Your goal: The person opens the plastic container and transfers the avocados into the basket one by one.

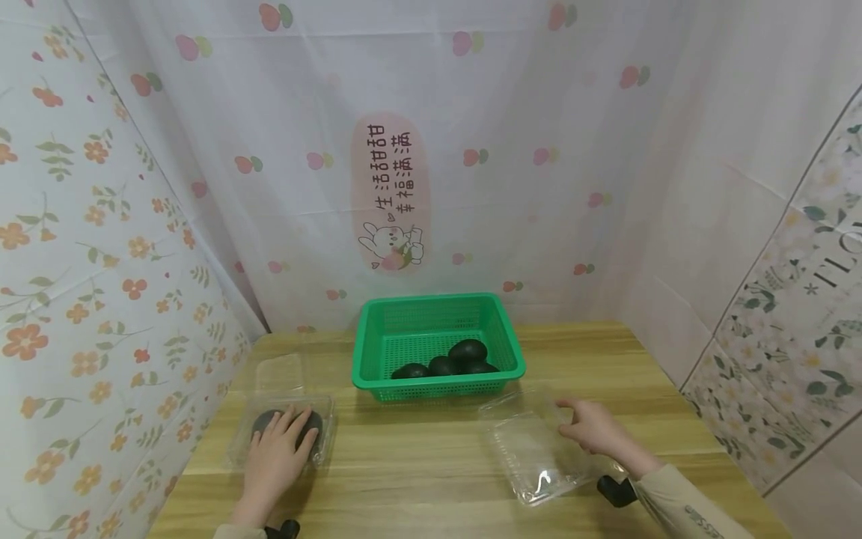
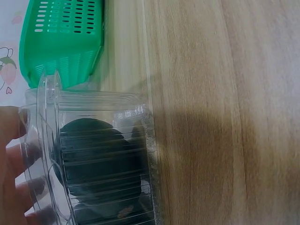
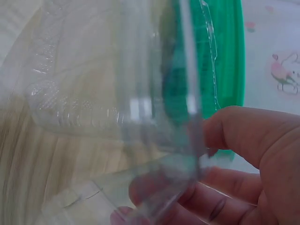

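On the left, a clear plastic clamshell box holds dark avocados. My left hand lies over this box with its fingers spread and fairly straight. Whether the fingertips touch the avocados or only the plastic, I cannot tell. To the right, my right hand pinches the edge of a second clear plastic box between thumb and fingers. That box is tilted and no fruit shows in it. Its outline is partly blurred in the right wrist view.
A green perforated basket stands at the back middle, with several dark avocados at its front right. The wooden table meets patterned curtains at the back and both sides.
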Demonstrator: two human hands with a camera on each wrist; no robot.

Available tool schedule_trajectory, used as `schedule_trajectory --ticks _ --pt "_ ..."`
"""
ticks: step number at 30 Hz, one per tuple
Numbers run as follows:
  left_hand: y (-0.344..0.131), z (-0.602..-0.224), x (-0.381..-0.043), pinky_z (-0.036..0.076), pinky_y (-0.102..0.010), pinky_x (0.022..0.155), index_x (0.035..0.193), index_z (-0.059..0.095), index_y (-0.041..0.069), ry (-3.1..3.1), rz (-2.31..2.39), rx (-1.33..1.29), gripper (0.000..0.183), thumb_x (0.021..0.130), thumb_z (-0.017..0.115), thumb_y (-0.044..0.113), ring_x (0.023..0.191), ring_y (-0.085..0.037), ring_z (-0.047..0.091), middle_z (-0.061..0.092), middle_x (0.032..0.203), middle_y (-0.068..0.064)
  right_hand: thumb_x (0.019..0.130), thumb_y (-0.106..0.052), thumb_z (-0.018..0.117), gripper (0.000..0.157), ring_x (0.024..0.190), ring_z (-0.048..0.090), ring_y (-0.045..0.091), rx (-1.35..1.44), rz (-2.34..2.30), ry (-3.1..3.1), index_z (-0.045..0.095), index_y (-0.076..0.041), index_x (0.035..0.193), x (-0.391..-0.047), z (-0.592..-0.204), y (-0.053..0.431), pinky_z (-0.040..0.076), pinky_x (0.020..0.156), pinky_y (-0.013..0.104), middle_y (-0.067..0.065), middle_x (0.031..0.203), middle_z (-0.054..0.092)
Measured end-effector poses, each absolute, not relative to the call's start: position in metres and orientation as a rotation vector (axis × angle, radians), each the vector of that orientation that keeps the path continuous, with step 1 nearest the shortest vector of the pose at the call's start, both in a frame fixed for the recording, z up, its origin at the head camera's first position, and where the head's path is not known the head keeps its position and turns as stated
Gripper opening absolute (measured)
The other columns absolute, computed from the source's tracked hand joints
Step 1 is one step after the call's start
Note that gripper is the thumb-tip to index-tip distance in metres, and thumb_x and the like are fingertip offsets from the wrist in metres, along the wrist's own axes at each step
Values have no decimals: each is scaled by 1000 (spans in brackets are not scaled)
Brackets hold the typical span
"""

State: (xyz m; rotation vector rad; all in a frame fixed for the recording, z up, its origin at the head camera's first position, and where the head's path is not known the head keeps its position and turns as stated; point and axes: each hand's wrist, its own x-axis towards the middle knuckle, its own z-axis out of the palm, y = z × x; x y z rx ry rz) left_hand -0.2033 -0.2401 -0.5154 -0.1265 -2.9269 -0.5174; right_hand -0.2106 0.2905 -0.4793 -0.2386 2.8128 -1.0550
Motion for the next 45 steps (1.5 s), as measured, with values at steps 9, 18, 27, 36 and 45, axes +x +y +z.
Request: schedule_trajectory --ticks 9,18,27,36,45 --pt "-240 -515 -201 18 -74 102 142 50 10 -2910 -503 -121 50 101 48 39 135 -49 28 37 147 -24 88 -5 63 46 42 39 11 -131 -989 2836 50 14 128 -214 -470 328 35 38 22 5 61 49" --pt "-240 -517 -201 18 -74 102 143 49 12 -2889 -497 -123 50 101 48 39 135 -49 28 37 148 -23 90 -10 61 45 49 51 19 -82 -903 2880 50 15 126 -235 -467 366 43 40 29 11 78 59" --pt "-241 -519 -200 18 -74 102 142 49 10 -2878 -498 -119 50 101 48 37 135 -50 28 37 147 -24 93 -14 57 46 51 52 20 -69 -871 2911 49 17 126 -264 -467 389 45 42 32 12 79 59" --pt "-243 -519 -199 16 -74 103 143 48 11 -2894 -523 -101 50 102 46 39 136 -49 26 36 148 -24 96 -21 50 53 46 46 15 -9 -840 2948 43 16 132 -297 -474 395 42 43 31 7 61 55" --pt "-238 -519 -202 22 -75 100 141 51 9 -2859 -479 -153 49 101 50 37 133 -50 31 39 146 -25 98 -27 46 52 67 58 26 135 -784 2998 47 10 134 -317 -484 399 43 50 33 21 89 65"
